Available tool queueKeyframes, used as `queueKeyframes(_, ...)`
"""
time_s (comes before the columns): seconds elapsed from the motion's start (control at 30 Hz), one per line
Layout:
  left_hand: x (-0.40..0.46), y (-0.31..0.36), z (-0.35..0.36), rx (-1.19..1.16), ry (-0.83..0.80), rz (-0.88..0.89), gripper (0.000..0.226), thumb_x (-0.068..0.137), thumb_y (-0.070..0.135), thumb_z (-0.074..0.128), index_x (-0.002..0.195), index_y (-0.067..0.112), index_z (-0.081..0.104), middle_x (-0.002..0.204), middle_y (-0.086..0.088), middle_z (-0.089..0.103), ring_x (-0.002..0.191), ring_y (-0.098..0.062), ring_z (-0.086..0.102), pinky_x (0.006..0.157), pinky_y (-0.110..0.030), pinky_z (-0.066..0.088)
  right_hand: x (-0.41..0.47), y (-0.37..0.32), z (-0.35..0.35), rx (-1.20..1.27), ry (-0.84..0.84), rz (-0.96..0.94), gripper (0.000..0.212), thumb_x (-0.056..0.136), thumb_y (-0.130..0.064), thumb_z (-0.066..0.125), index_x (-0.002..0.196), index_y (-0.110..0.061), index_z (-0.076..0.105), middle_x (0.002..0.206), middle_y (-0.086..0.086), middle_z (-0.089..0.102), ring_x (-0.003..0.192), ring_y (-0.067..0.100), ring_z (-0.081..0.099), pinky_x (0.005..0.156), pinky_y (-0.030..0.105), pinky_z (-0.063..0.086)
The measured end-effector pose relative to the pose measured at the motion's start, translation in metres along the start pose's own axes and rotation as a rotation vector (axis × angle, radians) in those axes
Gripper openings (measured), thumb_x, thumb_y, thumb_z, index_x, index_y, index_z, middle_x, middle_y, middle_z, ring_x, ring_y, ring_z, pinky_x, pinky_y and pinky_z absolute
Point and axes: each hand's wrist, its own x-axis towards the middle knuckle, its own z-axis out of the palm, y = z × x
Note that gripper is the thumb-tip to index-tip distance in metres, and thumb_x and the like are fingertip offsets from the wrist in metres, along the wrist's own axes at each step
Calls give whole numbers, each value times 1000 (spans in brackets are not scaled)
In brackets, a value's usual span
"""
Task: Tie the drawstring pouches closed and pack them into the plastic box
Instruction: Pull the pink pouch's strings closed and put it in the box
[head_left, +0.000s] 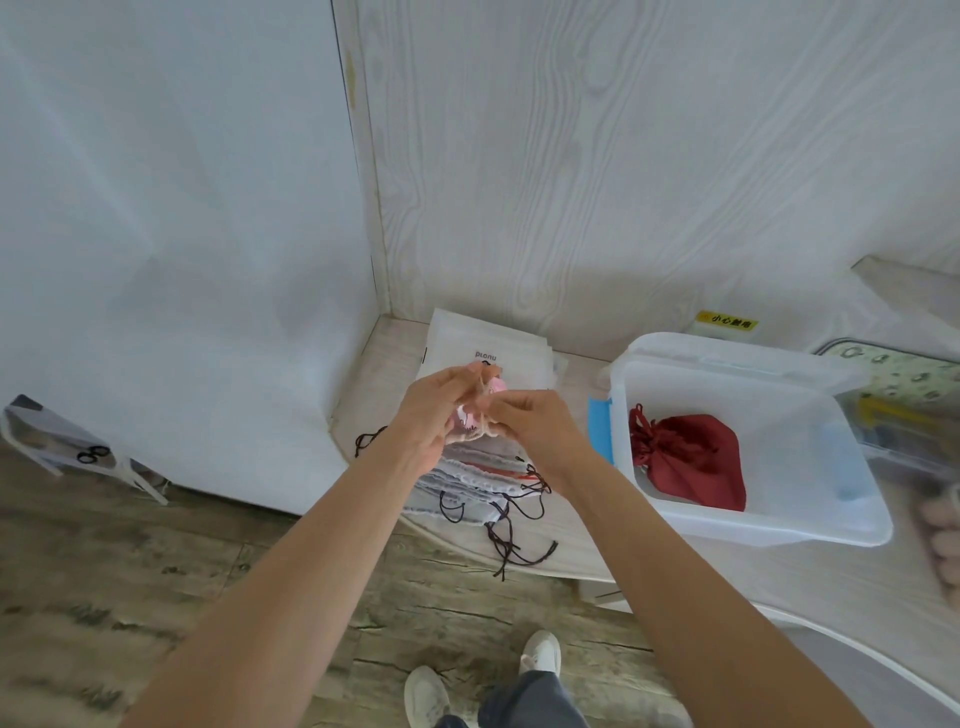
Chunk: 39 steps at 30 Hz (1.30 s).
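Both hands are up over the desk (561, 551), left hand (436, 410) and right hand (535, 423) pinching the cords of a pink pouch (470, 418) above the pile (467, 488). Red pouch (691, 460) sits in the box (748, 525) on the right.

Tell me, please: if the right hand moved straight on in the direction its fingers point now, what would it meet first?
The right hand points left, toward the left hand. It would probably meet first the pink-printed pouch both hands hold, then the left hand's fingers close behind it.
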Motion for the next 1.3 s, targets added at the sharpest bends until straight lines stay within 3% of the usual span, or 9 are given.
queueKeyframes(0.13, -3, 0, -1, 148, 50, 45, 36, 74, 43, 69, 96, 15, 71, 97, 6, 66, 96, -7, 55, 93, -33, 28, 5, -4, -4, -670, 140, -164, 19, 88, -19, 62, 94, -5, 73, 118, 5, 58, 98, 14, 54, 85, 18, 34)
queueKeyframes(0.3, -2, 7, 0, 315, 42, 59, 38, 89, 42, 55, 100, 8, 69, 93, 2, 66, 88, -9, 58, 80, -27, 32, 12, 0, -2, -868, 94, -250, 40, 85, -15, 62, 125, -16, 59, 132, -2, 52, 108, 21, 55, 78, 21, 39)
queueKeyframes(0.4, -4, 13, -2, 389, 29, 53, 38, 89, 44, 54, 91, 10, 70, 82, 3, 64, 76, -9, 54, 65, -21, 33, 11, 0, -4, -1011, -22, -486, 20, 83, -14, 66, 102, -8, 72, 138, 6, 50, 105, 29, 58, 87, 30, 44)
queueKeyframes(0.5, -4, 19, -7, 500, -10, 80, 26, 88, 31, 59, 77, 10, 70, 70, -1, 60, 62, -6, 48, 61, -23, 32, 13, 4, -7, -979, -82, -571, 7, 78, -4, 69, 79, -6, 76, 140, 13, 47, 109, 29, 61, 92, 25, 40)
queueKeyframes(0.63, -4, 27, -7, 728, -99, 265, 21, 86, 17, 60, 85, 1, 73, 90, -11, 70, 74, -6, 57, 75, -21, 41, 22, 15, -6, -858, -26, -404, 15, 86, -5, 62, 94, -6, 75, 147, 5, 38, 123, 18, 51, 97, 11, 27)
queueKeyframes(0.77, -4, 32, -13, 1297, -139, 551, 26, 89, 5, 50, 107, 9, 69, 104, -13, 61, 89, -16, 53, 79, -26, 39, 26, 22, -3, -779, 72, -344, 17, 87, -3, 60, 99, -2, 73, 139, 7, 48, 113, 23, 58, 101, 23, 37)
queueKeyframes(0.9, 7, 25, -19, 1823, 45, 769, 28, 91, 8, 51, 116, 17, 61, 108, -2, 52, 102, -18, 52, 85, -28, 35, 29, 20, -2, -710, 139, -310, 17, 89, -7, 59, 96, 2, 72, 131, 10, 56, 111, 25, 59, 100, 30, 41)
queueKeyframes(1.07, 9, 17, -24, 1545, 79, 862, 17, 93, 22, 53, 96, 8, 63, 104, -4, 52, 95, -17, 50, 77, -24, 37, 32, 14, -2, -638, 193, -146, 22, 92, -11, 52, 89, -1, 71, 117, 10, 61, 105, 24, 57, 87, 25, 38)
queueKeyframes(1.3, 5, 16, -21, 1126, -20, 695, 35, 89, 16, 57, 64, 20, 34, 55, 7, 36, 49, -7, 30, 50, -15, 29, 33, 9, -3, -556, 178, 11, 24, 92, -18, 55, 86, -2, 71, 55, -9, 45, 53, 3, 36, 48, 12, 29)
